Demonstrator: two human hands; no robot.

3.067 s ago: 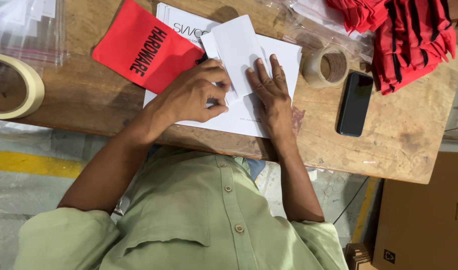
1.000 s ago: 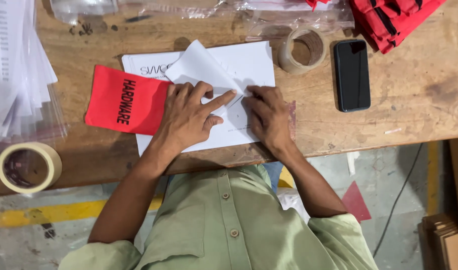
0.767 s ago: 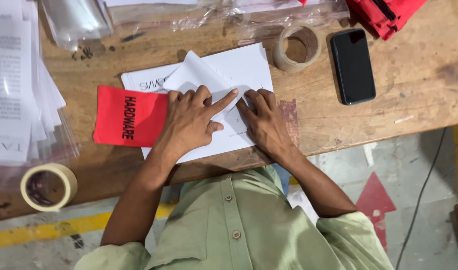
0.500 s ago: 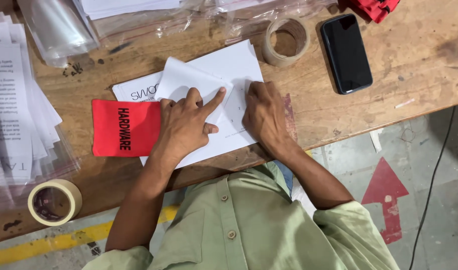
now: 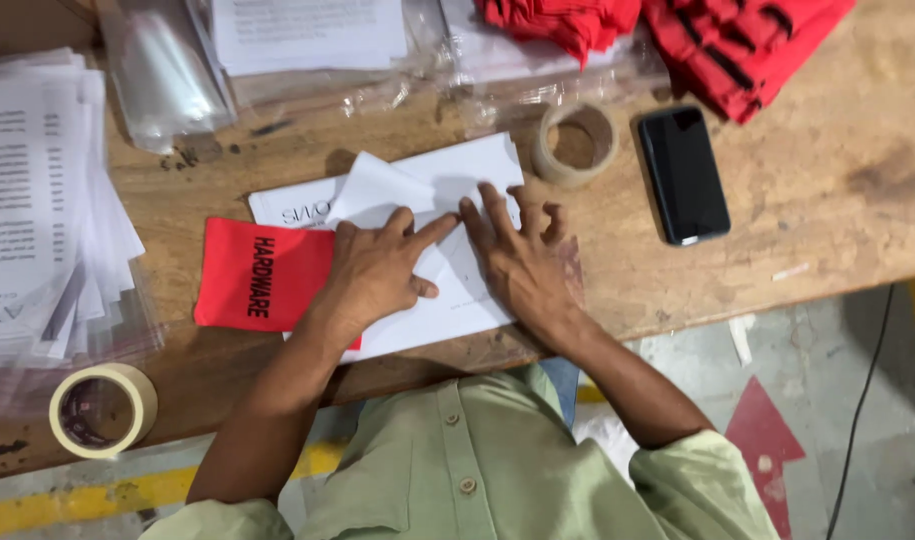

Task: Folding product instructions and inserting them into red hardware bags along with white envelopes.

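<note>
Both hands are still flat on the folded white paper (image 5: 432,250), same as half a second ago, so the crease is still getting pressed. Left hand (image 5: 377,275) and right hand (image 5: 522,265) lie open, fingers spread, gripping nothing. The paper lies just right of the red pouch (image 5: 262,275).

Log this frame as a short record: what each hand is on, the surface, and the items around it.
Left hand: flat on folded white paper
Right hand: pressing the same paper
Under paper: white sheet
Beside left hand: red pouch
Surface: wooden table
Nearby: black phone, clear tape roll, masking tape roll, red garments
</note>
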